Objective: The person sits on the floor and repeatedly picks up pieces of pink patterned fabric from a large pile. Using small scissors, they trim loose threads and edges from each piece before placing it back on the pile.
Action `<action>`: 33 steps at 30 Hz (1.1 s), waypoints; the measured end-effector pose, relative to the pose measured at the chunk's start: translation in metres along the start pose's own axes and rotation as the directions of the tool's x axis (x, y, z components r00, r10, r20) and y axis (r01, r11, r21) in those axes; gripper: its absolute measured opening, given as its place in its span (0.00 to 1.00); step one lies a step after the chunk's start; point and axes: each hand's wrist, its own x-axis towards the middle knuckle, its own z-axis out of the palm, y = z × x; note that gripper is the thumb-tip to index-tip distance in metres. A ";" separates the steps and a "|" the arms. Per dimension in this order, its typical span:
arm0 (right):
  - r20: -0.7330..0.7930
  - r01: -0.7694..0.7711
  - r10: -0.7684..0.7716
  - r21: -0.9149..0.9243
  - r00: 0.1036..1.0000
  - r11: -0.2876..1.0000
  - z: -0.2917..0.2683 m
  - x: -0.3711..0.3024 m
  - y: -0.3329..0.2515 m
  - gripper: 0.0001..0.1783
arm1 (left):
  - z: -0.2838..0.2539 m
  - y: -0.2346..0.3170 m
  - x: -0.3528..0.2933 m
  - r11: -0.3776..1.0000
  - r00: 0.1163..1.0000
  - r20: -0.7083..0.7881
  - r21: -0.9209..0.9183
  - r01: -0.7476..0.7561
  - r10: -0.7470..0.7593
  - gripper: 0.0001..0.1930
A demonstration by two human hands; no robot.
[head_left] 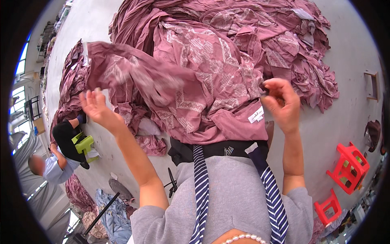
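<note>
Across my lap lies a dusty-pink garment (231,97) with pale embroidered patterns and a white label (256,115) near its edge. Its left part (134,71) is lifted and smeared by motion. My left hand (97,107) is open beside that blurred cloth, fingers spread, and holds nothing. At the garment's right edge my right hand (282,101) is closed, thumb and fingers bent together around a small dark item too unclear to name. Beyond the lap garment spreads a large heap of similar pink embroidered cloth (284,53).
At left, another person (61,164) sits on a green stool (84,143) near more pink cloth (73,81). Red plastic stools (349,167) stand on the right. Blue cloth (111,215) lies at lower left, near a black pole (101,213).
</note>
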 end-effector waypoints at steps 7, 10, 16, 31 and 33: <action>0.371 0.128 -0.021 -0.266 0.929 0.956 0.008 -0.017 0.006 0.23 | 0.015 -0.003 -0.103 0.934 0.549 0.831 0.127 -0.334 0.083 0.13; 0.406 0.167 -0.022 -0.327 0.914 0.930 0.008 -0.024 0.013 0.22 | 0.025 0.004 -0.129 0.920 0.300 0.943 -0.018 -0.392 0.146 0.13; 0.343 0.160 -0.005 -0.425 0.939 0.891 0.008 -0.038 0.026 0.20 | 0.033 0.005 -0.136 0.911 0.116 0.993 0.065 -0.407 -0.019 0.15; 0.325 -0.164 0.217 -0.183 0.920 0.969 0.035 -0.043 0.023 0.07 | 0.028 -0.004 -0.153 0.836 0.133 0.989 0.019 -0.548 0.065 0.12; 0.312 -0.390 0.350 0.076 0.884 0.918 0.032 -0.041 0.026 0.06 | 0.034 0.001 -0.154 0.890 0.193 0.975 -0.014 -0.456 0.114 0.11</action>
